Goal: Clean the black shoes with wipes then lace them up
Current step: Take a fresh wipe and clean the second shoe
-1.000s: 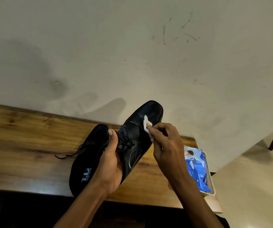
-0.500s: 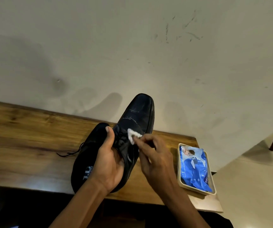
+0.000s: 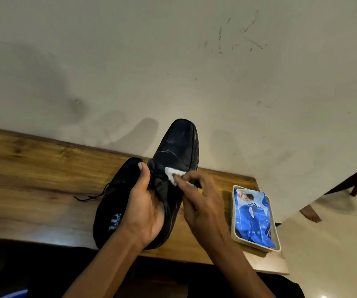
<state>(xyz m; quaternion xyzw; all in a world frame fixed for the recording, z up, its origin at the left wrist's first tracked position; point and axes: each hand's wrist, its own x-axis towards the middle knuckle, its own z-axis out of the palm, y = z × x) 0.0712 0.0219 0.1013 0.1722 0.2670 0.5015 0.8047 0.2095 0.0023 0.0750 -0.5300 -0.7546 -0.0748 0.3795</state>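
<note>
A: Starting at the left, what's on the wooden bench (image 3: 33,173)?

B: One black shoe (image 3: 113,203) lies there, insole logo showing, a loose lace trailing leftward. The left hand (image 3: 145,214) reaches over it and grips the second black shoe (image 3: 177,155) at the heel and lace area, thumb curled along the eyelets, holding it raised with the toe pointing away toward the wall.

A: And the right hand (image 3: 203,203)?

B: Its fingertips pinch a crumpled white wipe (image 3: 173,174) and press it on the vamp, just right of the laces.

A: So which way for the next stroke?

B: I'd judge along the shoe's long axis, forward from the wipe toward the scuffed toe. The right hand is nearer that end. A blue wipes pack (image 3: 254,220) sits in a tray (image 3: 235,237) further right.
</note>
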